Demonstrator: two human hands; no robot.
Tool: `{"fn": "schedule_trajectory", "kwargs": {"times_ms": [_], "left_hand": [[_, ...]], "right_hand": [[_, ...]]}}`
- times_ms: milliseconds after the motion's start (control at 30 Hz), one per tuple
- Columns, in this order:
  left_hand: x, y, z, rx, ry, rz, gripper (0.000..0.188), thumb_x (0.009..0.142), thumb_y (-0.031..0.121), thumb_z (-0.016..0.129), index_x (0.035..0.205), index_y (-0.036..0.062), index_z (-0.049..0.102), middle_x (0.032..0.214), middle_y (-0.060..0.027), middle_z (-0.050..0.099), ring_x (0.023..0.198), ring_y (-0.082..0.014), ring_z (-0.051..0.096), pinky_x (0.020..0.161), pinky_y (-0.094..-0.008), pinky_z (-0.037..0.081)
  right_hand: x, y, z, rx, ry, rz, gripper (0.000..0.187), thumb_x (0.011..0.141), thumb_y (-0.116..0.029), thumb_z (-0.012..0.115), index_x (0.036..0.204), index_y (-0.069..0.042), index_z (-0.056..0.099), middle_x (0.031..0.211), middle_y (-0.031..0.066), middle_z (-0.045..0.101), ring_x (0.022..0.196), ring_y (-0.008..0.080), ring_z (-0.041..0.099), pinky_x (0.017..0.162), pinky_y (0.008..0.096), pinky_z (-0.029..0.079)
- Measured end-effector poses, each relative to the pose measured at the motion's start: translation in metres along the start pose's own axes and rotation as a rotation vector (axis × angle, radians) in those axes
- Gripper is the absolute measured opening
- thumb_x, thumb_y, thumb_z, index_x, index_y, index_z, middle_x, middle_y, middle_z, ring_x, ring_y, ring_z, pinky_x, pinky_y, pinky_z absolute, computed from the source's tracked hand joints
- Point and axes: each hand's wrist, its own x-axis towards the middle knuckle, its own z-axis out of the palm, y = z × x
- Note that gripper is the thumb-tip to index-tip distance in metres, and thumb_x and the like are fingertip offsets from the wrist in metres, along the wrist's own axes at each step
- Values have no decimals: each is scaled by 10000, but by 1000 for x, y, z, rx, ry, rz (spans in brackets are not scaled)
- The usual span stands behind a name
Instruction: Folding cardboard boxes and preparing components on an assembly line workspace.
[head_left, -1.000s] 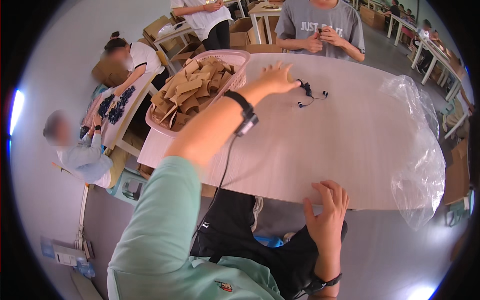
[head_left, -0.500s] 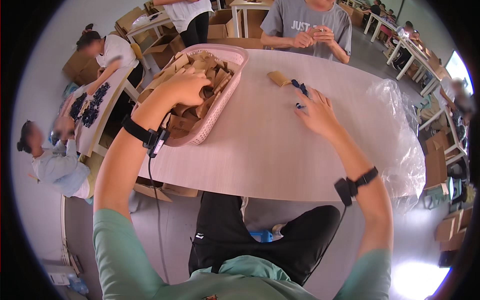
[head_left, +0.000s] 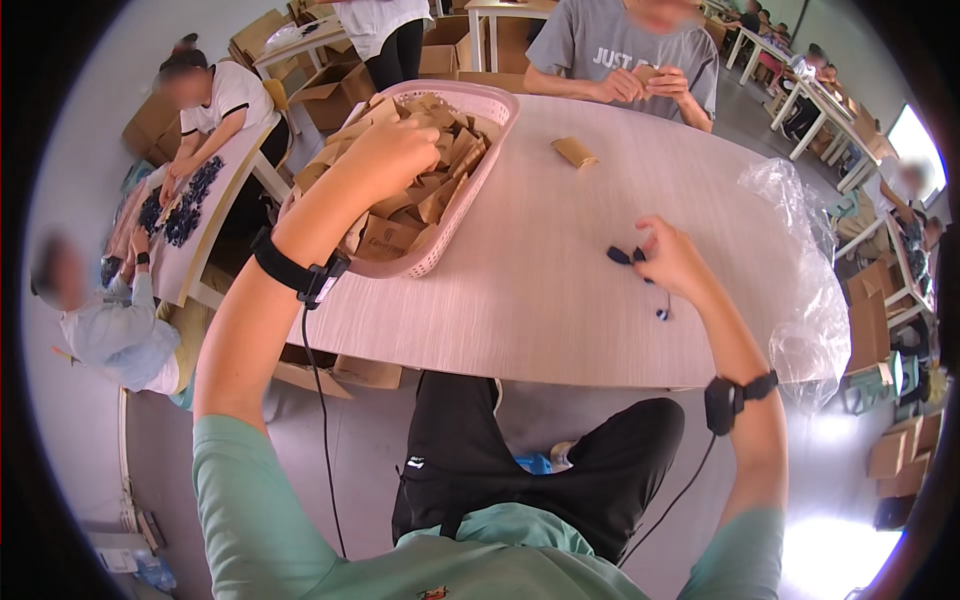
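Pink plastic forms the openwork basket (head_left: 462,208) at the left of the pale table (head_left: 520,290), and brown cardboard boxes (head_left: 388,237) fill it in a loose heap. The person's left hand (head_left: 398,155) is over this heap, its fingers curled inward; whether they grip any cardboard cannot be told.

The right hand (head_left: 675,258) is over the right half of the table, its thumb and fingers bent and pinching dark blue earphones (head_left: 622,256). Their bundled cable shows at the left of the fingertips, and 1 earbud (head_left: 662,314) is below the hand, on a thin wire. It cannot be told whether this earbud hangs or touches the tabletop.

Farther back, 1 brown pillow-shaped box (head_left: 575,152) lies by itself on the table, to the right of the basket and well apart from the right hand. A crumpled clear plastic bag (head_left: 800,270) lies along the table's right edge. Across the table, a co-worker in a grey shirt (head_left: 620,45) holds a small brown piece between the fingers. At a side table on the left, 2 more people sit by dark bundles (head_left: 195,205).
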Motion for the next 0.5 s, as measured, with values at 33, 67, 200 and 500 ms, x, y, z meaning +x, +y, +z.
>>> {"fn": "schedule_trajectory", "kwargs": {"times_ms": [33,67,200,500], "left_hand": [[-2,2,-5,-2,9,1,72,755,87,740,819,120,734,948,-23,643,1026,-223,611,907,-390,484],[-3,3,-11,-7,69,-4,78,774,91,732,847,117,733,930,-27,633,1019,-219,612,913,-392,476],[-11,11,-44,-187,327,-138,129,874,102,692,1003,105,685,950,-47,636,888,-219,629,855,-376,491],[-77,174,-27,-972,591,-286,192,865,-64,603,1005,49,536,1274,-123,616,959,-271,636,764,-359,522]], "right_hand": [[-11,0,-6,30,-105,46,413,759,-60,713,1163,-35,634,957,136,653,873,258,655,747,373,529],[-21,0,-10,60,-210,92,454,762,-35,700,1209,-30,618,936,109,646,859,213,649,743,337,525],[-61,-11,-26,463,-199,187,482,785,-31,610,1265,10,599,962,114,639,815,224,639,694,350,531],[-185,-53,-5,1755,-231,380,505,788,-1,506,1290,57,524,1000,139,609,810,260,643,716,369,544]]}}
